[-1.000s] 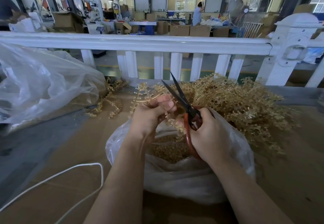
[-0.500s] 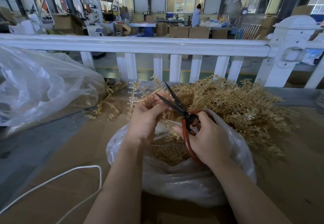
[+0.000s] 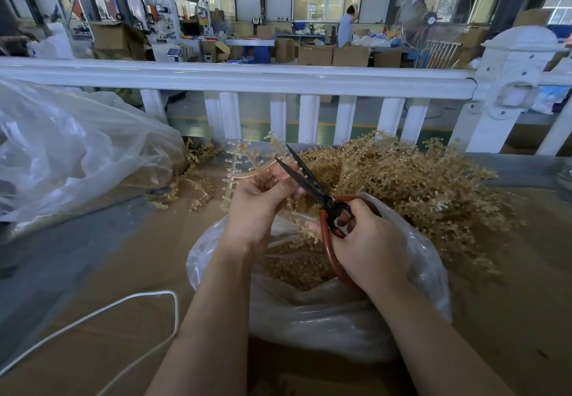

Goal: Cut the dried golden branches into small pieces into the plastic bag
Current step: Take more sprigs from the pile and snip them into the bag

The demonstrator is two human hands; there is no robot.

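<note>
My left hand point(image 3: 260, 206) holds a golden branch point(image 3: 244, 163) above the open clear plastic bag point(image 3: 309, 312), its studded stems fanning up and to the left. My right hand point(image 3: 368, 247) grips the red-handled scissors point(image 3: 325, 210). Their black blades are parted and point up-left, right beside my left fingers and the branch. Small golden cut pieces point(image 3: 294, 268) lie inside the bag. A big heap of golden branches point(image 3: 418, 185) is spread behind and to the right of the bag.
A large crumpled clear plastic bag point(image 3: 71, 154) fills the left side, with loose golden sprigs point(image 3: 192, 185) next to it. A white cable point(image 3: 130, 306) loops across the brown cardboard tabletop point(image 3: 510, 318). A white railing point(image 3: 247, 78) runs along the far edge.
The scissors' blades have swung from upright to the left and now lie beside my left fingers. My left hand has shifted the branch slightly.
</note>
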